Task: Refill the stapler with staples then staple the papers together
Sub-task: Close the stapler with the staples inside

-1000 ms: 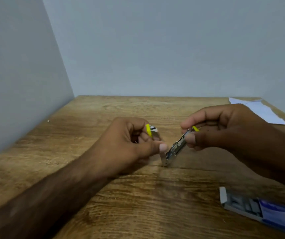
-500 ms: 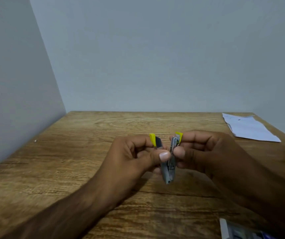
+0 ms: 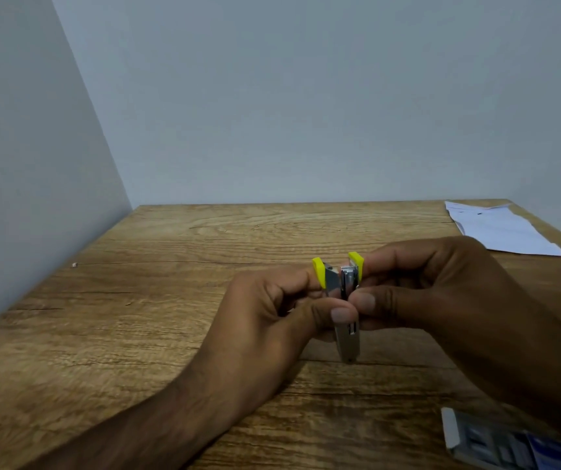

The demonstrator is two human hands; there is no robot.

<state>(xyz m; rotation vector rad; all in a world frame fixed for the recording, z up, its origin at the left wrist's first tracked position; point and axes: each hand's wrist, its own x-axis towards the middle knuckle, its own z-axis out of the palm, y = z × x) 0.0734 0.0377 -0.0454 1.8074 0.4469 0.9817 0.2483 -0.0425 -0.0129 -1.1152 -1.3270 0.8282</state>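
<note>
A small metal stapler (image 3: 347, 337) with two yellow plastic ends is held upright above the wooden table (image 3: 204, 273), hinge end down. My left hand (image 3: 272, 313) pinches its left half with thumb and fingers. My right hand (image 3: 435, 300) pinches the right half. The two yellow tips stand close together at the top, a narrow gap between them. White papers (image 3: 499, 232) lie at the table's far right corner. An open box of staples (image 3: 496, 442) lies at the near right, partly cut off by the frame.
Grey walls close the table on the left and at the back. A tiny pale speck (image 3: 74, 264) lies near the left edge of the table.
The stapler halves, spread wide apart a second ago, have been swung together and now stand nearly upright. The view has tilted, so papers and staple box sit differently in frame.
</note>
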